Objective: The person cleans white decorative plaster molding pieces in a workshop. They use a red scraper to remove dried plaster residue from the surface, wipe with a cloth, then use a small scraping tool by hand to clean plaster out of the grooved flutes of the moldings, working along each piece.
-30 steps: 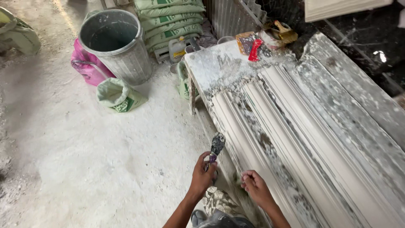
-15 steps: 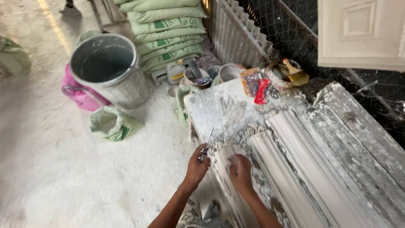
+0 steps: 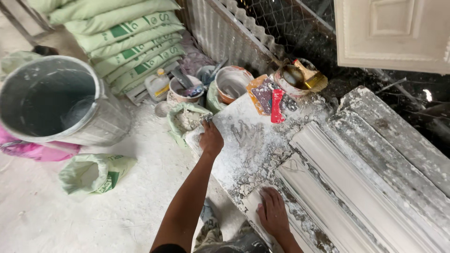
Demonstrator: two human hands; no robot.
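Left hand (image 3: 211, 139) is clenched on a scraper (image 3: 206, 119) at the bench (image 3: 253, 140) edge, right hand (image 3: 272, 213) flat and released on the bench. Open sack (image 3: 186, 118) and buckets (image 3: 233, 82) crowd just beyond it.

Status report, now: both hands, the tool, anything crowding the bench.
Left hand gripping a scraper at the bench's far corner. Right hand flat on the plaster moulding. Red scraper and tins crowd the far edge.
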